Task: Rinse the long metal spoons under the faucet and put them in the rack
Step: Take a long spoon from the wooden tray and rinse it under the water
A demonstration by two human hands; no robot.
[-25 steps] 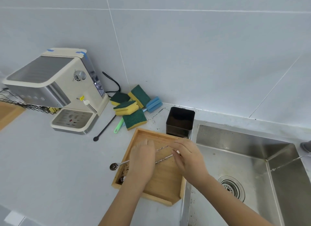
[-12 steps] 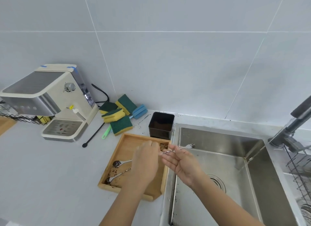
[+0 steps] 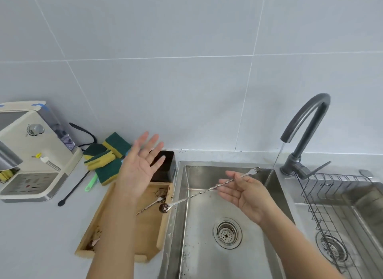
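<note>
My right hand [image 3: 246, 193] holds a long twisted metal spoon [image 3: 199, 194] over the left sink basin [image 3: 223, 258]. Its dirty bowl hangs near the basin's left rim, and its forked end points toward the thin stream of water running from the grey faucet [image 3: 304, 129]. My left hand [image 3: 138, 166] is raised, open and holding nothing, above the wooden tray [image 3: 149, 233]. Another long spoon [image 3: 152, 204] lies in that tray, partly hidden by my left forearm. The wire rack [image 3: 331, 200] sits over the right basin.
A black square container [image 3: 165, 166] stands behind the tray. Green and yellow sponges [image 3: 107, 160], a green brush and a black stirrer [image 3: 72, 189] lie on the counter beside a cream coffee machine [image 3: 35, 152]. Dark grounds speckle the tray and the sink's left wall.
My right hand carried one spoon from the tray out over the sink toward the faucet. My left hand let go, lifted and spread open. The view swung right, showing faucet and rack.
</note>
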